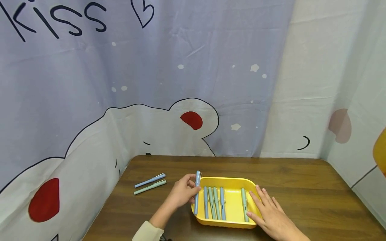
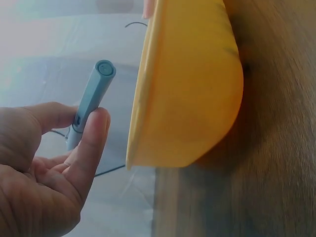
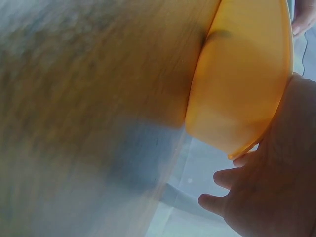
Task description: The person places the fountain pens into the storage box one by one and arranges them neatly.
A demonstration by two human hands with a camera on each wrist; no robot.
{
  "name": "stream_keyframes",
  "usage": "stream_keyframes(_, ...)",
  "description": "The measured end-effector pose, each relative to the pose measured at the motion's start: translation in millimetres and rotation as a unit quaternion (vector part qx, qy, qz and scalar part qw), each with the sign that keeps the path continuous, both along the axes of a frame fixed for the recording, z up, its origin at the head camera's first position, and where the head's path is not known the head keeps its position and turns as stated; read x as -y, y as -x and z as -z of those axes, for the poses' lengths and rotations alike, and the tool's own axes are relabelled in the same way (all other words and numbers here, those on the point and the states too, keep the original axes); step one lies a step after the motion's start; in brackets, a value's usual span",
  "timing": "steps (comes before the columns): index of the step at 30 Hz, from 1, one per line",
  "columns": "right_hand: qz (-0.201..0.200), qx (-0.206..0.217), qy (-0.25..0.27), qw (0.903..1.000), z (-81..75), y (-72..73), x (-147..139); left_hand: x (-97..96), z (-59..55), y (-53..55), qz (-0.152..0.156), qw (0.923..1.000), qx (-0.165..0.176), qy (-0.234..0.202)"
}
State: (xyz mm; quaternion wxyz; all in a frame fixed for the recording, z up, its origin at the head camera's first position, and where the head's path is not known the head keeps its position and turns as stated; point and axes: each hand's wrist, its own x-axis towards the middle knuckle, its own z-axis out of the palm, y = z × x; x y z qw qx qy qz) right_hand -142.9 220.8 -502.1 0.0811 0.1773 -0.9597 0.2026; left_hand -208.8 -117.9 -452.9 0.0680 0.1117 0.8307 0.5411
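Observation:
My left hand (image 1: 182,192) pinches a blue pen (image 1: 197,194) between thumb and fingers, at the left rim of a yellow plastic basket (image 1: 224,225). In the left wrist view, that pen (image 2: 93,94) tilts, one round end facing the camera, beside the basket's wall (image 2: 192,84). Inside the basket lie a blue pen (image 1: 206,202), two green pens and another blue pen (image 1: 222,203) in a row. A green pen (image 1: 244,204) lies apart at the right. My right hand (image 1: 272,216), fingers spread, rests at the basket's right rim. The right wrist view shows its fingers straight beside the wall (image 3: 242,79).
On the wooden table (image 1: 301,187), left of my left hand, lie a loose blue pen (image 1: 149,180) and a loose green pen (image 1: 149,187). A printed curtain (image 1: 211,67) hangs behind the table's back edge and along its sides.

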Motion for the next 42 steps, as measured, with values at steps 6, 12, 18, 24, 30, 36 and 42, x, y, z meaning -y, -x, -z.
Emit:
stream_keyframes(6, -0.001, -0.008, 0.003, 1.0000, 0.3, 0.5, -0.4, -12.7, 1.0, -0.6, 0.021, 0.9992, 0.020, -0.028)
stream_keyframes(12, -0.002, 0.008, 0.010, 0.9999, 2.1, 0.4, -0.2, -25.1, 4.2, -2.6, 0.037, 0.9969, 0.045, -0.053)
stream_keyframes(18, -0.001, 0.016, 0.012, 0.9998, 1.0, -0.1, 0.0, -34.9, 8.6, -1.8, 0.043, 0.9957, 0.050, -0.066)
stream_keyframes(24, -0.001, 0.013, 0.015, 0.9998, 1.5, 0.2, -0.1, -43.6, 9.3, 1.3, 0.041, 0.9951, 0.060, -0.066)
stream_keyframes(30, 0.001, 0.009, 0.016, 0.9998, 2.2, -0.1, 0.1, -54.7, 11.9, 2.9, 0.034, 0.9943, 0.063, -0.079)
stream_keyframes(36, 0.003, 0.005, 0.019, 0.9998, 2.6, 0.0, 0.0, -67.8, 13.6, 2.8, 0.015, 0.9944, 0.065, -0.082)
stream_keyframes(42, 0.002, -0.002, 0.021, 0.9998, 2.3, -0.6, 0.3, -77.8, 15.2, 0.2, 0.021, 0.9941, 0.069, -0.081)
